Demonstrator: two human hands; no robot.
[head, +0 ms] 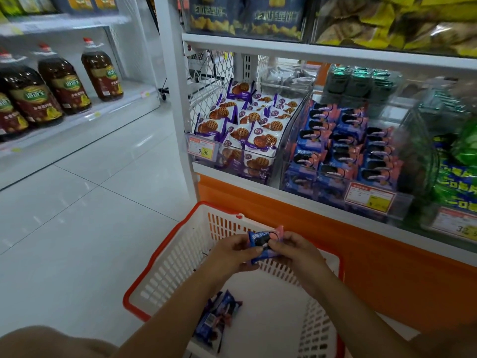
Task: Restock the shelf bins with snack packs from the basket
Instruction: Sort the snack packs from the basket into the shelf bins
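Over the white and orange basket (180, 244), both hands hold blue and pink snack packs (263, 240). My left hand (232, 254) grips them from the left and my right hand (291, 250) pinches them from the right. A few more blue packs (219, 319) lie on the basket's floor near my left forearm. Straight ahead on the shelf, a clear bin (387, 202) holds several matching blue and pink packs (346, 148). To its left, another clear bin (232, 166) is filled with purple waffle cookie packs (247, 120).
A green snack bin (451, 177) stands at the right. Chip bags (245, 16) fill the shelf above. Large oil bottles (62, 86) line a low shelf on the left. An orange panel (309, 220) runs below the bins. White tiled floor (90, 202) stretches to the left.
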